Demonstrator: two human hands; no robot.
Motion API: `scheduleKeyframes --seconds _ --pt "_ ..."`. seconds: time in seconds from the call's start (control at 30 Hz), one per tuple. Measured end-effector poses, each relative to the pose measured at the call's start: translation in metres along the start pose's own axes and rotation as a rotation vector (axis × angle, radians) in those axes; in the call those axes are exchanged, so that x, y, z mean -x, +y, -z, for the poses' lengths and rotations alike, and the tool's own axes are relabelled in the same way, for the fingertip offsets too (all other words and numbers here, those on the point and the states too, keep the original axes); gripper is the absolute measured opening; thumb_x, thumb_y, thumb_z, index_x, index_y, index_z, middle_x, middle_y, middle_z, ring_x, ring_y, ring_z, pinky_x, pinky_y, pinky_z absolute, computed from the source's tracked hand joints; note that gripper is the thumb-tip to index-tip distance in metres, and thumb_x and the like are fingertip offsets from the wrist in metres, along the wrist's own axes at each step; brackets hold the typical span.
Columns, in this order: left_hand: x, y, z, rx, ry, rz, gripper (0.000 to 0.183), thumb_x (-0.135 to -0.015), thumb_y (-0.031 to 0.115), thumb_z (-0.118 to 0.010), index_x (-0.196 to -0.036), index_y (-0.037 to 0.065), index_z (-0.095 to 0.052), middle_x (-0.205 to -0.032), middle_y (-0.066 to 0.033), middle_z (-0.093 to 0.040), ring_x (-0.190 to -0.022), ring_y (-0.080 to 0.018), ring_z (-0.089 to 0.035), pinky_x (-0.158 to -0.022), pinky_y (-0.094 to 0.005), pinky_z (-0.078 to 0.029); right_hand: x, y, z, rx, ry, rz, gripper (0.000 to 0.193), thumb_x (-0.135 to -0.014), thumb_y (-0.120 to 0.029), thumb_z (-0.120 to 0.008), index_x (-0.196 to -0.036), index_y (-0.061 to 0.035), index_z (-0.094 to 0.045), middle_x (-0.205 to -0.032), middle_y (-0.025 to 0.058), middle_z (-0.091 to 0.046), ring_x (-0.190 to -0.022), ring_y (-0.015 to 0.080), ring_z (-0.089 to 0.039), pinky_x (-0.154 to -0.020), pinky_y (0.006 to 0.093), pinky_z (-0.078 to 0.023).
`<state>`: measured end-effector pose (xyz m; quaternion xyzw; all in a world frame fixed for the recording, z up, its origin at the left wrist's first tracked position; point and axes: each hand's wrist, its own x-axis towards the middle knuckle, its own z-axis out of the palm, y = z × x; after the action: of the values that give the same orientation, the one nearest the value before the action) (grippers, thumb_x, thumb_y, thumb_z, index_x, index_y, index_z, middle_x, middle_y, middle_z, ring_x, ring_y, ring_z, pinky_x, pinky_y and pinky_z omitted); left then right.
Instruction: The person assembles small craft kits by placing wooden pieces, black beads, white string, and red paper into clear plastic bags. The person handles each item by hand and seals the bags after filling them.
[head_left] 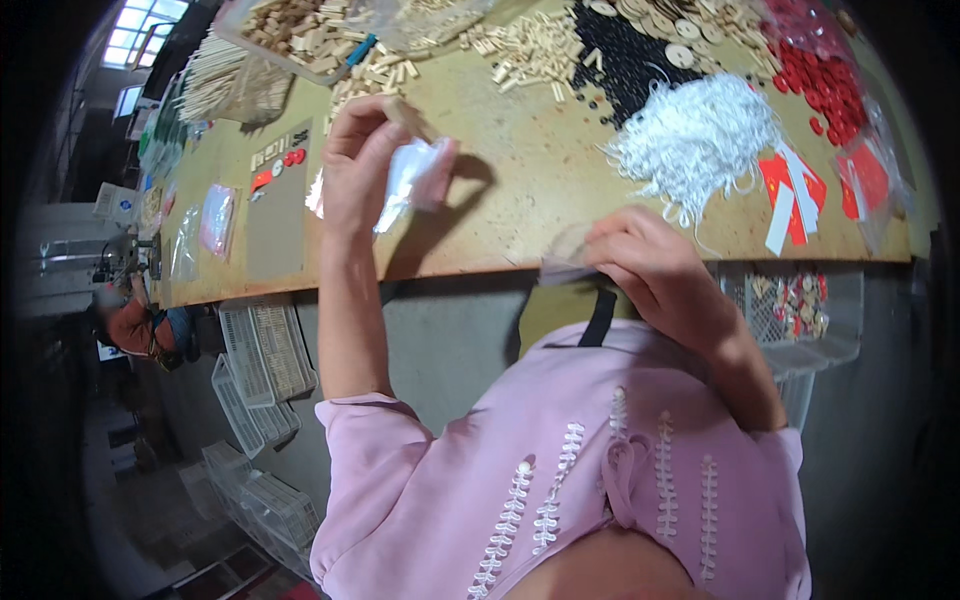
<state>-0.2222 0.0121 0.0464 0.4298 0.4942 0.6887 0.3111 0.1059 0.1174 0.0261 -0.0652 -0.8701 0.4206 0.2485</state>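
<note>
My left hand (362, 150) is raised over the table, its thumb and fingers pinched on a flat tan piece (415, 122) that looks like wood. Just below the fingertips is a shiny clear plastic bag (405, 180) with a pinkish edge; I cannot tell whether the hand touches it. At the table's front edge, my right hand (650, 262) is closed on a small clear plastic bag (568, 250), its fingers partly covering it. A heap of white strings (695, 135) lies beyond the right hand.
Piles of wooden pieces (530, 48), black beads (625, 70), wooden discs (680, 55) and red rings (820, 95) line the far side. Red and white cards (790, 195) lie right. A cardboard sheet (277, 225) is at left. Crates (265, 350) stand below; another person (150, 325) is far left.
</note>
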Motion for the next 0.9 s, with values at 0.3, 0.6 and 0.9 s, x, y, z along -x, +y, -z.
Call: scheduleKeyframes --seconds 0.3,0.6,0.9 --pt "0.051 -0.006 -0.096 -0.007 -0.446 0.075 0.023 -0.09 0.006 -0.079 -0.108 0.004 -0.065 -0.113 -0.008 -0.066 -0.109 -0.0169 -0.063 -0.099 -0.0344 -0.048 -0.003 -0.025 0.008 -0.036 -0.055 -0.027 0.015 -0.088 0.002 -0.073 -0.102 -0.0035 -0.071 -0.122 0.0184 -0.065 -0.112 0.0352 -0.065 -0.093 0.0387 -0.053" --pt "-0.003 0.0 -0.094 -0.325 -0.608 0.155 0.029 -0.092 0.018 -0.08 -0.116 0.003 -0.072 -0.108 -0.0052 -0.071 -0.104 -0.0144 -0.064 -0.092 -0.0325 -0.05 0.019 -0.016 0.012 0.013 -0.011 -0.128 0.016 -0.088 0.001 -0.072 -0.104 -0.0024 -0.071 -0.128 0.0198 -0.064 -0.119 0.0363 -0.063 -0.1 0.0404 -0.05" --pt "-0.16 -0.115 -0.003 -1.377 -0.142 0.02 0.041 -0.09 0.04 -0.078 -0.116 0.009 -0.073 -0.087 -0.011 -0.074 -0.078 -0.0196 -0.07 -0.072 -0.0365 -0.055 0.032 -0.012 0.005 -0.01 0.091 0.054 0.023 -0.084 0.01 -0.072 -0.104 -0.0009 -0.067 -0.129 0.0178 -0.062 -0.116 0.0368 -0.065 -0.094 0.0417 -0.054"
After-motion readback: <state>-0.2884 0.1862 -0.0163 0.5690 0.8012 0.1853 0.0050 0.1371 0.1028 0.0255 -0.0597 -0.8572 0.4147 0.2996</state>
